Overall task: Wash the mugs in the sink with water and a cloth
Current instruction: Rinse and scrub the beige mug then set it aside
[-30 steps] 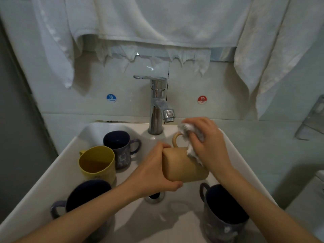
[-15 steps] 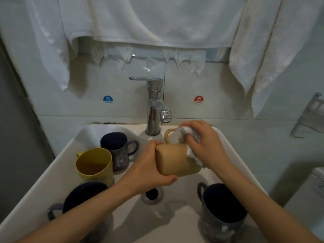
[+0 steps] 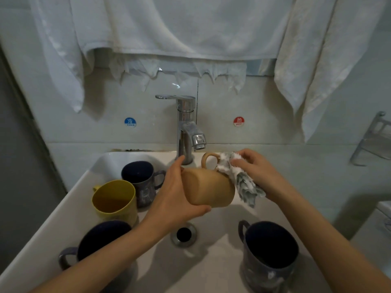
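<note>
White towels point(image 3: 169, 28) are seen hanging across the far wall, above a pale sink point(image 3: 69, 208) in which the mugs are gathered. A tan mug point(image 3: 209, 191) is held on its side over the middle of the basin, just below the spout of a chrome faucet point(image 3: 186, 127), with its handle turned up. Its left end is clasped by the left hand point(image 3: 175, 199), whose grip is closed round the mug. The right hand point(image 3: 260, 174) is placed at the mug's right end, its grip closed on a white-and-grey cloth point(image 3: 243, 180) that is pressed against the mug beside the handle. Four more mugs are stood upright in the sink: a dark mug point(image 3: 270, 256) near right, a second dark mug point(image 3: 101, 240) near left and partly hidden by the left forearm, a yellow mug point(image 3: 116, 199) at left, and a blue mug point(image 3: 139, 178) just beyond it. A round drain point(image 3: 183, 234) is set in the basin floor. A blue cold sticker point(image 3: 130, 122) and a red hot sticker point(image 3: 238, 121) are fixed to the wall on either side of the faucet.
</note>
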`<state>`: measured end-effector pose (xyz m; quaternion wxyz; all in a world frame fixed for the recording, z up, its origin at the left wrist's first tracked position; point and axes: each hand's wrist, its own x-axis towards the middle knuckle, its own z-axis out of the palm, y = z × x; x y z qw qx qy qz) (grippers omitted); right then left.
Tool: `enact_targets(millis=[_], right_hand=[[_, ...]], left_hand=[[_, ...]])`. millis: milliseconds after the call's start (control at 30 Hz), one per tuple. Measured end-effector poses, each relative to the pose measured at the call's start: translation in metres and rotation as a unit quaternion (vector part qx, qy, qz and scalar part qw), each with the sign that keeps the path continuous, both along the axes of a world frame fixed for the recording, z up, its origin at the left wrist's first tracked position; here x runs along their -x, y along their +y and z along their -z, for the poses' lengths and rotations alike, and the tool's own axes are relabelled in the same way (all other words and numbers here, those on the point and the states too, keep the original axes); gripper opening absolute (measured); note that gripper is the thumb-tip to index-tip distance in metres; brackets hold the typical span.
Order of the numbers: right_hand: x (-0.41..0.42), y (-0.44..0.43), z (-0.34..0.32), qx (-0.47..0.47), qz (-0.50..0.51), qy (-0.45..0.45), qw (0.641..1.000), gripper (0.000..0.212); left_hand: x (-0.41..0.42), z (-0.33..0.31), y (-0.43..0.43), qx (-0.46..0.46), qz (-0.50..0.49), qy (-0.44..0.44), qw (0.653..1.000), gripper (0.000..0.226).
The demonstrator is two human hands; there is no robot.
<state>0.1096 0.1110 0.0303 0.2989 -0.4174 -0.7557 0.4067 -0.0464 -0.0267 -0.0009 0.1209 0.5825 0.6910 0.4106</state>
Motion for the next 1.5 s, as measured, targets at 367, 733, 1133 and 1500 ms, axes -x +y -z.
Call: enact_targets(millis=[367, 733, 1133, 1500], right_hand=[[0.019, -0.05, -0.001, -0.325, -0.185, 0.038, 0.927, 0.025], [0.02, -0.04, 0.003, -0.301, -0.058, -0.013, 0.952, 0.021], [0.018, -0.045, -0.002, -0.234, -0.055, -0.05, 0.969, 0.02], [-0.018, -0.002, -0.02, 0.066, -0.073, -0.05, 0.994, 0.02]], left_hand=[[0.0, -0.002, 0.0, -0.019, 0.066, -0.111, 0.991, 0.122], [-0.004, -0.001, 0.0, -0.004, 0.058, -0.057, 0.997, 0.122], [-0.006, -0.001, -0.001, 0.017, 0.044, -0.035, 0.998, 0.122], [0.016, -0.016, 0.01, 0.054, -0.079, -0.364, 0.927, 0.079]])
